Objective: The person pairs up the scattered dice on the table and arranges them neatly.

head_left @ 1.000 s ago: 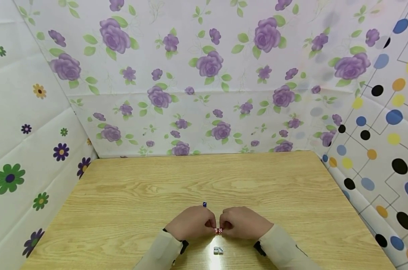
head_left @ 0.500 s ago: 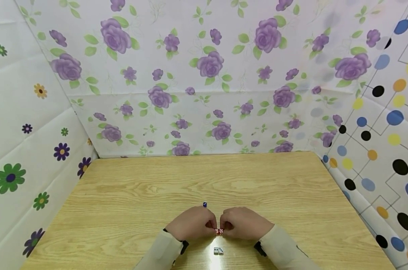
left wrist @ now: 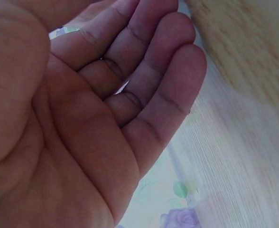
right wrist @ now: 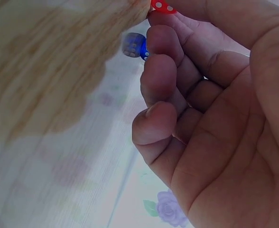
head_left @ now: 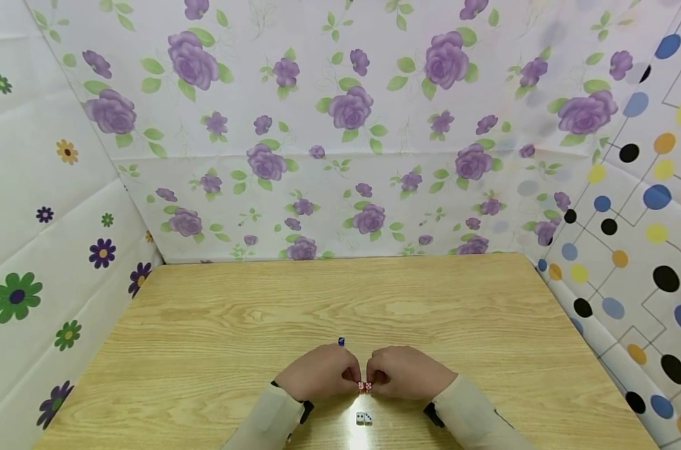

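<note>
Two red dice with white pips, a left one (head_left: pixel 361 387) and a right one (head_left: pixel 369 387), sit side by side between my hands, close over the table. My left hand (head_left: pixel 323 373) pinches the left red die with thumb and fingertip, its other fingers curled in the left wrist view. From the other side my right hand (head_left: pixel 410 373) pinches the right red die, whose red corner (right wrist: pixel 163 5) shows at the top of the right wrist view. Beyond the left hand lies a blue die (head_left: pixel 341 341), partly covered by that hand.
Two white dice with dark pips, one (head_left: pixel 359 418) beside the other (head_left: pixel 368 418), lie nearer to me on the wooden table (head_left: pixel 430 300). A purple-flowered cloth (head_left: pixel 317 187) hangs behind the table, and patterned cloths flank both sides.
</note>
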